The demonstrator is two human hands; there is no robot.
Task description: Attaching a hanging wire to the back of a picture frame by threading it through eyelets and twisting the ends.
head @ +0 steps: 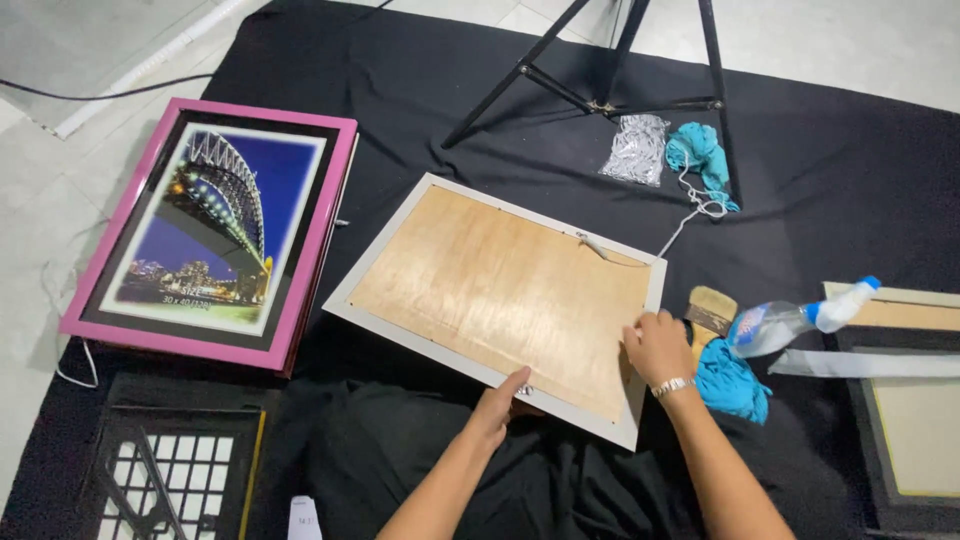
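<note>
Black cloth (420, 90) covers a pale tiled floor (60, 220), and all items lie on it. At centre lies a frame (500, 300), face down, its plywood back up inside a grey border, tilted with its near edge raised over the person's lap. A string (690, 215) runs from a hook on its far edge toward the right.

Left hand (497, 405): under the near edge of the frame, thumb on the border, fingers hidden beneath; grip closed on the frame. Right hand (657, 345): resting flat on the near right corner of the back, fingers curled at the edge; whether this grip clasps the frame cannot be told. A watch (672, 385) is on that wrist.

Left of the frame: a pink frame (215, 225) with a bridge photo, face up. Near left: a dark grid frame (170, 470). Far: tripod legs (600, 80), a clear bag (635, 150), a teal rag (700, 150). Right, just beside the right hand: a brush (710, 310), a spray bottle (795, 320), a second teal rag (735, 385). Far right: more frames (910, 400).
</note>
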